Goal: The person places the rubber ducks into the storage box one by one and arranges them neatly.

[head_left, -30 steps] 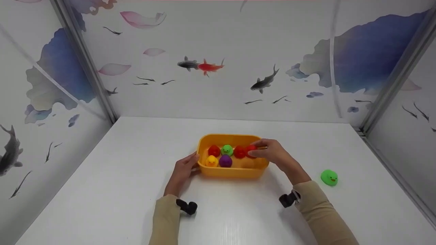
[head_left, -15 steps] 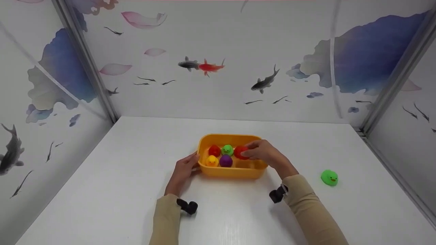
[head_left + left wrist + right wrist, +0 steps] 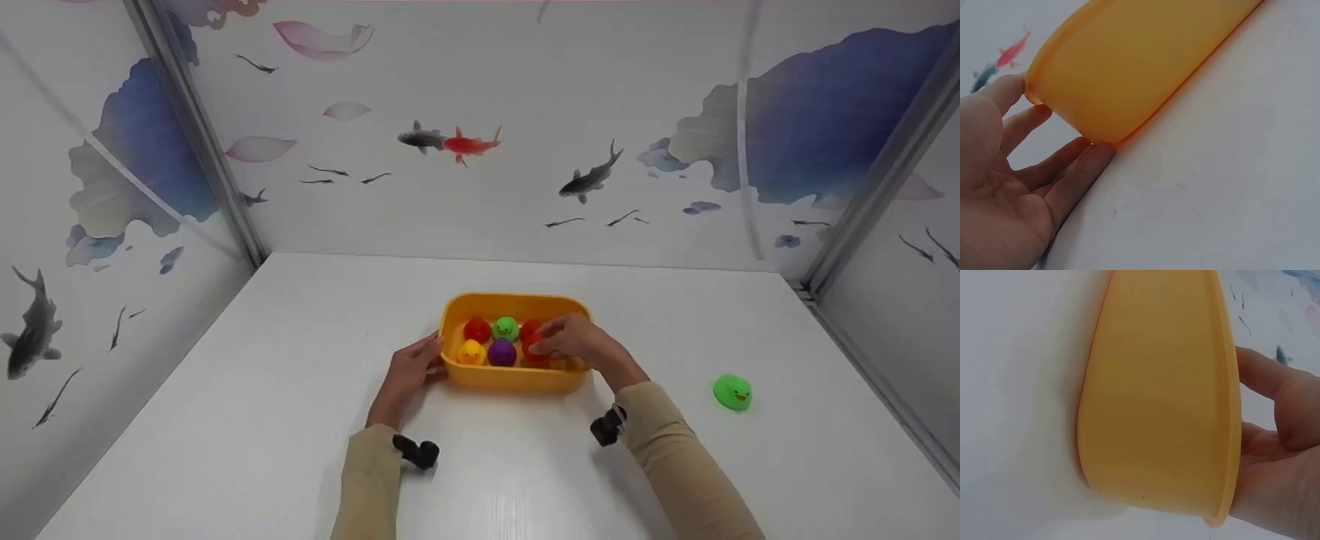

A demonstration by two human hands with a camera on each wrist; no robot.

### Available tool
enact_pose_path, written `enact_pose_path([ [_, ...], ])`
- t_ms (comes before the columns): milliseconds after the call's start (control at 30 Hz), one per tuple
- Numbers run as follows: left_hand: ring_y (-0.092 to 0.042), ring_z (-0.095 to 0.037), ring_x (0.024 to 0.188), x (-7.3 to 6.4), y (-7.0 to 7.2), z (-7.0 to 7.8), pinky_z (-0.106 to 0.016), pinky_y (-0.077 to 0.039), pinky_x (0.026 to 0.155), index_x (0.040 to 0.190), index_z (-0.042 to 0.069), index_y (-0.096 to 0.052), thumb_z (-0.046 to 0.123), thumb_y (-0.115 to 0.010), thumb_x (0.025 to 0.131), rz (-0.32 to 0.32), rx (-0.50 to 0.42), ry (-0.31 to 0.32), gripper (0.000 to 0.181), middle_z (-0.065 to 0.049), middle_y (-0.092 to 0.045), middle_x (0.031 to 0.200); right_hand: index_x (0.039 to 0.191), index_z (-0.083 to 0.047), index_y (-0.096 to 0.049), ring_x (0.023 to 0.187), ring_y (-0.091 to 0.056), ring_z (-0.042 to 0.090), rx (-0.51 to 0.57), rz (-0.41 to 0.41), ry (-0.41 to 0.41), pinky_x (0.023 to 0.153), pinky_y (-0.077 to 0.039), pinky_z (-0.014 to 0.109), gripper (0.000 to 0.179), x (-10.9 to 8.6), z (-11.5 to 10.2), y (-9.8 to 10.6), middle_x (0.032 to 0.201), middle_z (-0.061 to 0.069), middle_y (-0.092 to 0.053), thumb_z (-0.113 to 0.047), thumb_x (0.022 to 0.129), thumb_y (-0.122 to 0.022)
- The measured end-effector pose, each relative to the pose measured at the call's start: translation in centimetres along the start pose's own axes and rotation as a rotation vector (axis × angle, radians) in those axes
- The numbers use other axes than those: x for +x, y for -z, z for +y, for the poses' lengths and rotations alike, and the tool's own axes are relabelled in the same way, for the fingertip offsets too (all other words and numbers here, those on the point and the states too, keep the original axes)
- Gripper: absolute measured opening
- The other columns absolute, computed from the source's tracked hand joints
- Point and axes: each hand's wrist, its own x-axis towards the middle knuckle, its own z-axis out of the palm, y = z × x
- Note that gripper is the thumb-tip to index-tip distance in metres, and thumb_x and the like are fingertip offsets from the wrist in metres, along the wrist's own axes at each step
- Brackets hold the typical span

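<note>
A yellow-orange plastic basin [image 3: 517, 381] stands on the white table. My left hand [image 3: 409, 375] touches its left end; in the left wrist view the fingers [image 3: 1086, 171] lie nearly straight against the wall and rim. Reaching over the right rim, my right hand [image 3: 581, 341] pinches a red toy duck [image 3: 534, 349] low inside the basin. Around it sit a second red toy [image 3: 530, 328], another red one [image 3: 477, 330], a green duck [image 3: 505, 328], a yellow duck [image 3: 472, 352] and a purple toy [image 3: 502, 352]. In the right wrist view the basin wall [image 3: 1157, 394] hides my fingertips.
To the right of the basin, a green toy duck [image 3: 733, 392] lies on the table [image 3: 300, 330]. Walls with painted fish and petals [image 3: 480, 217] enclose the table at the back and both sides.
My right hand has moved the red duck left and then toward the basin's front side, in front of the other red toy. The left hand keeps its place at the basin.
</note>
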Motion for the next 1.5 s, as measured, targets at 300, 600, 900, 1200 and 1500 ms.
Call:
enact_pose_path([
  [300, -0.064, -0.020, 0.111, 0.1, 0.0, 0.1, -0.032, -0.057, 0.098, 0.147, 0.023, -0.052, 0.047, -0.058, 0.100, -0.006, 0.013, 0.025, 0.053, -0.006, -0.060, 0.143, 0.111, -0.006, -0.072, 0.085, -0.062, 0.023, -0.076, -0.007, 0.000, 0.083, -0.059, 0.031, 0.027, 0.1, 0.0, -0.1, 0.103, 0.007, -0.069, -0.020, 0.088, -0.077],
  [600, -0.065, -0.020, 0.111, 0.3, 0.2, -0.2, -0.033, -0.056, 0.100, 0.148, 0.022, -0.050, 0.047, -0.057, 0.100, -0.011, 0.026, 0.010, 0.055, -0.008, -0.059, 0.144, 0.107, -0.007, -0.072, 0.081, -0.062, 0.020, -0.100, 0.002, -0.004, 0.080, -0.059, 0.028, 0.024, 0.4, 0.1, -0.5, 0.100, 0.005, -0.069, -0.020, 0.088, -0.078],
  [900, -0.066, -0.018, 0.108, 0.3, 0.1, -0.2, -0.033, -0.058, 0.096, 0.147, 0.019, -0.051, 0.045, -0.057, 0.100, -0.004, -0.009, -0.001, 0.054, -0.011, -0.061, 0.141, 0.109, -0.001, -0.070, 0.076, -0.059, 0.017, -0.081, 0.010, 0.044, 0.072, -0.057, 0.024, 0.026, 0.5, 0.2, -0.8, 0.101, 0.008, -0.069, -0.014, 0.087, -0.078],
  [1200, -0.065, -0.019, 0.110, 0.2, -0.1, -0.1, -0.032, -0.058, 0.095, 0.147, 0.021, -0.052, 0.046, -0.058, 0.099, 0.003, -0.007, 0.011, 0.054, -0.010, -0.060, 0.143, 0.106, -0.005, -0.071, 0.084, -0.060, 0.020, -0.104, 0.041, -0.009, 0.073, -0.056, 0.022, 0.022, 0.4, 0.0, -1.1, 0.105, 0.009, -0.068, -0.015, 0.088, -0.077],
  [1500, -0.065, -0.019, 0.111, 0.3, 0.1, -0.2, -0.033, -0.056, 0.099, 0.146, 0.023, -0.053, 0.048, -0.057, 0.099, -0.004, 0.011, 0.003, 0.054, -0.006, -0.061, 0.143, 0.117, -0.006, -0.072, 0.099, -0.060, 0.023, -0.157, 0.048, 0.085, 0.092, -0.056, 0.034, 0.033, -0.6, 0.0, 0.5, 0.116, 0.010, -0.069, -0.021, 0.088, -0.078],
])
